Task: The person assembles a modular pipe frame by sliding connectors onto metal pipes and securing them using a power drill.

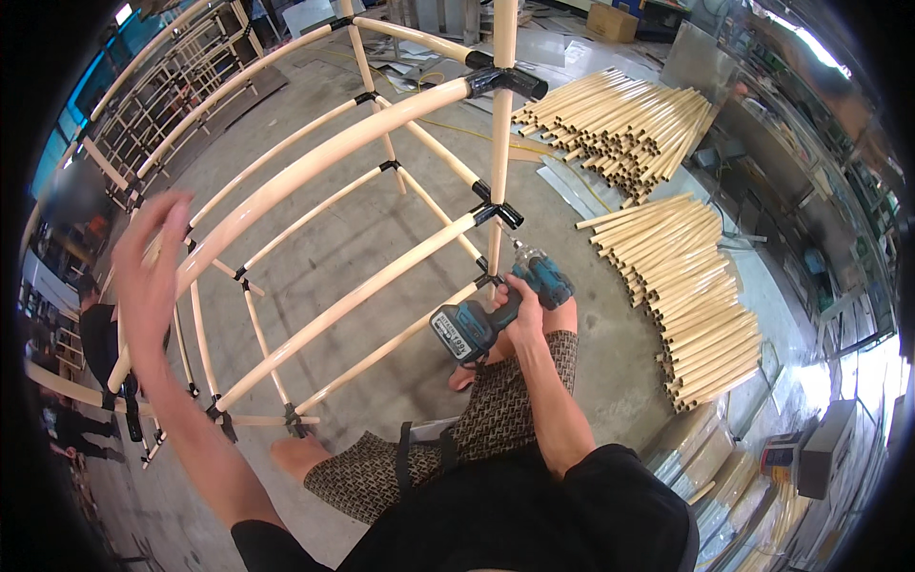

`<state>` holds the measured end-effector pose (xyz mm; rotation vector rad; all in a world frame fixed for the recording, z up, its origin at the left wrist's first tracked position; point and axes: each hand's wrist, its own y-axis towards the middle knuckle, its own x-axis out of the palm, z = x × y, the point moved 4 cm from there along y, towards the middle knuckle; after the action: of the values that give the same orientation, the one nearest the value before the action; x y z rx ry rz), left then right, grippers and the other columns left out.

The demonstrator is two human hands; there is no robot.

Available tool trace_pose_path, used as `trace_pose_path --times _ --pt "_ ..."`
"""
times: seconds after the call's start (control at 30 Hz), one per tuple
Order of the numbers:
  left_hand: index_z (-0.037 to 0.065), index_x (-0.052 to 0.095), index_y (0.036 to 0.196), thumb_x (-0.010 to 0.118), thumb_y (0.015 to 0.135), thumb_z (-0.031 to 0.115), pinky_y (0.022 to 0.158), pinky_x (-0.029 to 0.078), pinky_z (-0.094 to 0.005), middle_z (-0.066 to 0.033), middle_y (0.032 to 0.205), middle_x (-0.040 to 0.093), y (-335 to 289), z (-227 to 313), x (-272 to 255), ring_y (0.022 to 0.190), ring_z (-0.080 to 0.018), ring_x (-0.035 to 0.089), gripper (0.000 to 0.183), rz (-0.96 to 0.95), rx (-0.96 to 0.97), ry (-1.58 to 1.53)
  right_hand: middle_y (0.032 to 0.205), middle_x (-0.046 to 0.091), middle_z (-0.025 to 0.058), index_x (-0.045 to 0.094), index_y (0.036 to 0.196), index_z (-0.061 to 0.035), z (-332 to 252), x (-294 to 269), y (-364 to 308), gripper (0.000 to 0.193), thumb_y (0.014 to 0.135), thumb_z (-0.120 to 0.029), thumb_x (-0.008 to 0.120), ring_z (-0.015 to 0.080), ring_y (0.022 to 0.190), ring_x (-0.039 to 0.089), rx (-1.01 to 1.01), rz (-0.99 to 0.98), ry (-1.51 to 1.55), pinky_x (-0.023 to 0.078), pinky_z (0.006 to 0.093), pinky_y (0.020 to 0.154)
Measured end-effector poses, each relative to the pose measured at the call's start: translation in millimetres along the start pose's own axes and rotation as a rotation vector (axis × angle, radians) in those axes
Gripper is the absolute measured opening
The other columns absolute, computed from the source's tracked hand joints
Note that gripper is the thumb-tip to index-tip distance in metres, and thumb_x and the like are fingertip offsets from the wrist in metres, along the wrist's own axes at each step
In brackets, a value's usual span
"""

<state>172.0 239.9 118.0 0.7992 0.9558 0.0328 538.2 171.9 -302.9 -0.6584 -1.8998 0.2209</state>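
Observation:
My right hand (521,307) is wrapped round the handle of a teal and black cordless impact driver (542,275). The driver's nose points up, close to the frame's right upright tube (504,153) and below a black pipe joint (496,215). A large frame of cream tubes, linked by black joints, stands before me. My left hand (151,257) is raised at the left end of its thick top tube (329,148). The fingers there are somewhat blurred but look apart, with nothing visible held. Whether this hand touches the tube, I cannot tell.
To the right, cut cream tubes lie on the floor in a far pile (629,129) and a nearer pile (681,296). Wrapped bundles (710,453) and a grey box (827,448) are at lower right. Another person (98,334) is at far left, beyond the frame.

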Motion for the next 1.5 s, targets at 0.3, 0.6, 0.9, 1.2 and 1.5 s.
trace_pose_path --times 0.3,0.6,0.9,1.2,1.5 --pt "0.000 0.061 0.054 0.038 0.088 0.075 0.049 0.048 -0.0325 -0.0066 0.046 0.055 33.8 -15.4 104.2 0.038 -0.0163 0.055 0.085 -0.241 -0.448 0.155 0.072 0.055 0.0057 0.058 0.101 -0.0016 -8.4 7.7 13.7 0.018 0.088 -0.012 0.064 0.0152 0.059 0.050 0.085 -0.070 -0.038 0.042 0.0281 0.054" --pt "0.002 0.060 0.053 0.041 0.090 0.065 0.058 0.046 -0.0386 -0.0080 0.046 0.053 34.9 -21.4 107.1 0.048 -0.0230 0.059 0.075 -0.170 -0.492 0.249 0.072 0.053 0.0066 0.055 0.106 -0.0001 -14.7 4.7 19.5 0.022 0.088 -0.009 0.062 0.0170 0.058 0.049 0.106 -0.101 -0.055 0.042 0.0298 0.056" --pt "0.000 0.059 0.053 0.039 0.093 0.058 0.065 0.046 -0.0418 -0.0150 0.050 0.054 30.9 -18.2 107.2 0.057 -0.0322 0.061 0.073 -0.082 -0.452 0.359 0.071 0.058 0.0014 0.062 0.103 -0.0011 -7.2 -18.4 36.9 0.021 0.085 -0.009 0.070 0.0111 0.064 0.055 -0.405 -0.072 -0.717 0.045 0.0267 0.061" --pt "-0.002 0.063 0.059 0.041 0.094 0.048 0.065 0.048 -0.0438 -0.0189 0.056 0.058 29.3 -14.9 108.1 0.061 -0.0376 0.062 0.065 -0.032 -0.432 0.395 0.068 0.057 0.0056 0.059 0.089 -0.0026 -10.7 -2.8 26.0 0.013 0.083 -0.007 0.070 0.0168 0.061 0.056 -0.105 -0.077 -0.334 0.047 0.0310 0.059" --pt "-0.004 0.062 0.062 0.042 0.093 0.047 0.066 0.047 -0.0471 -0.0246 0.064 0.058 27.4 -11.8 107.4 0.064 -0.0418 0.061 0.063 0.003 -0.418 0.440 0.068 0.057 0.0044 0.058 0.094 -0.0026 -20.8 -14.2 42.5 0.016 0.082 -0.006 0.069 0.0147 0.064 0.056 -0.252 -0.145 -0.558 0.047 0.0284 0.062"
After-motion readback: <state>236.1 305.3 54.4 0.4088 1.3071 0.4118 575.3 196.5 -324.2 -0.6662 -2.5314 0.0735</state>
